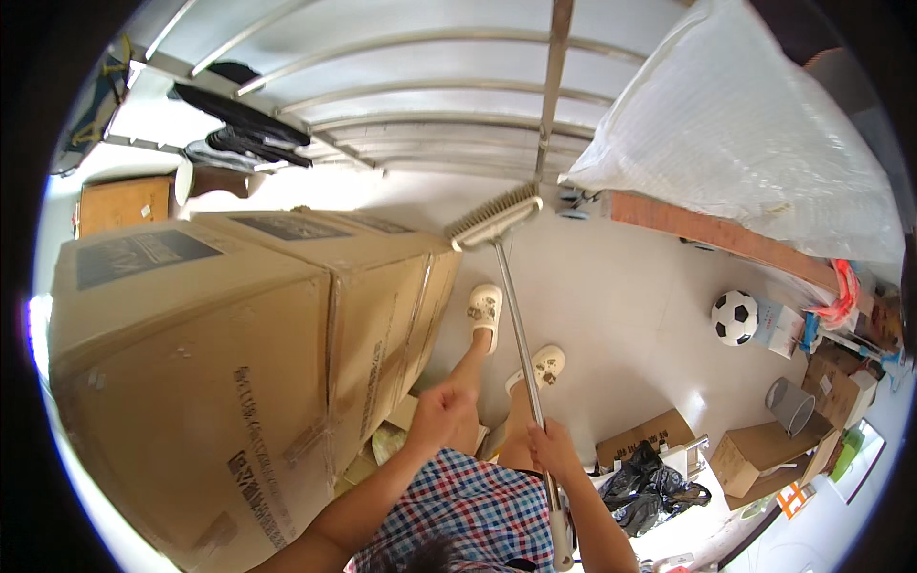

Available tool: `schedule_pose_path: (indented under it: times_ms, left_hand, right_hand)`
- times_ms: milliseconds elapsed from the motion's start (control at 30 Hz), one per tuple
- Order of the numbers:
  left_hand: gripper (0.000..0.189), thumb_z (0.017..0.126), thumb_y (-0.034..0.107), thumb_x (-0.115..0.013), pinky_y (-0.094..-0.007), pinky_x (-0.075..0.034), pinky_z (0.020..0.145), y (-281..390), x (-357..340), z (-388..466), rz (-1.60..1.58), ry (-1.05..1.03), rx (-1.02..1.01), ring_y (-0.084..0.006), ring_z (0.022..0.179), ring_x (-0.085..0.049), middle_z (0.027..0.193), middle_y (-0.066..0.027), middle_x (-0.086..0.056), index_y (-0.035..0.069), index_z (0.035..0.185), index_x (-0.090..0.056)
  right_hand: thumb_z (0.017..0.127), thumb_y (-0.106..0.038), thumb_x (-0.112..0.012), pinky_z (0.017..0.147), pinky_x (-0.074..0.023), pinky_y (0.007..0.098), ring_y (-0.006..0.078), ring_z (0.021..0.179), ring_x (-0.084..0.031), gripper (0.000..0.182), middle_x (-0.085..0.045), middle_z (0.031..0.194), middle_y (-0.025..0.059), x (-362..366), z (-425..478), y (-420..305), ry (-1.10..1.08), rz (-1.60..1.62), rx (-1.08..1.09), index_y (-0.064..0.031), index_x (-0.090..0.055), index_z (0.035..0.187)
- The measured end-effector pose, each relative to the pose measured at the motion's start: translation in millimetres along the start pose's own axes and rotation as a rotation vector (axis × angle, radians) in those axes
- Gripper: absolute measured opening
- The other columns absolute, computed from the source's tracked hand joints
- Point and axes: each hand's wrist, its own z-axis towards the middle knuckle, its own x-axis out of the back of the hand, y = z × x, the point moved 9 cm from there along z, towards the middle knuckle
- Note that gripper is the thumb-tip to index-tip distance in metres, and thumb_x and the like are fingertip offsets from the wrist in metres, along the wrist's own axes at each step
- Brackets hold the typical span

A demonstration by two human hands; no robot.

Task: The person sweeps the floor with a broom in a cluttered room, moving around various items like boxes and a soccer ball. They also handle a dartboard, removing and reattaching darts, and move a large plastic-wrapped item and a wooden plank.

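My right hand [551, 448] is closed around the metal handle of a long floor brush [494, 222]. The bristled head is raised in front of me, its bristles facing away, and the handle's grip end reaches back past my waist. My left hand [444, 412] is off the handle, held over my left leg with the fingers curled; whether anything is inside it cannot be seen. Beneath the handle, cream clogs [485, 308] stand on the pale floor [616, 301].
Large cardboard boxes [215, 322] stand close on the left. Ahead is a metal rack [555, 79]; plastic-wrapped goods [745, 143] rest over a wooden board [716, 233]. At right are a football [734, 317], a mesh bin [790, 406], an open carton [749, 458] and a black plastic bag [648, 490].
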Motion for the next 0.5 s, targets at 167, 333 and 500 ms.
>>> schedule_pose_path:
  times_ms: [167,333,500]
  left_hand:
    - [0.013,0.091,0.016,-0.049,-0.0225,-0.027,0.034,149,15,60,-0.416,-0.022,-0.208,-0.0077,0.037,-0.036,0.053,-0.0016,-0.048,0.004,0.091,-0.055]
    - [0.016,0.089,0.004,-0.042,-0.0205,-0.033,0.041,274,17,121,-0.840,-0.061,-0.092,-0.0068,0.044,-0.041,0.080,-0.0036,-0.059,0.005,0.102,-0.053]
    - [0.017,0.088,0.005,-0.045,-0.0203,-0.035,0.045,359,28,147,-0.895,-0.173,-0.092,-0.0061,0.049,-0.041,0.102,-0.0102,-0.059,0.004,0.105,-0.050]
  right_hand:
    - [0.090,-0.020,-0.050,0.036,-0.0324,0.0244,0.0083,0.042,-0.039,0.023,-0.042,0.055,0.0008,16,-76,-2,0.020,0.227,-0.067,-0.0049,-0.044,0.074]
    - [0.087,-0.019,-0.055,0.037,-0.0326,0.0248,0.0098,0.042,-0.041,0.022,-0.046,0.059,0.0023,36,-129,3,0.013,0.316,-0.051,-0.0010,-0.051,0.075]
    - [0.086,-0.016,-0.056,0.037,-0.0315,0.0250,0.0106,0.041,-0.040,0.020,-0.046,0.057,0.0041,37,-167,13,0.016,0.521,-0.011,0.0016,-0.053,0.076]
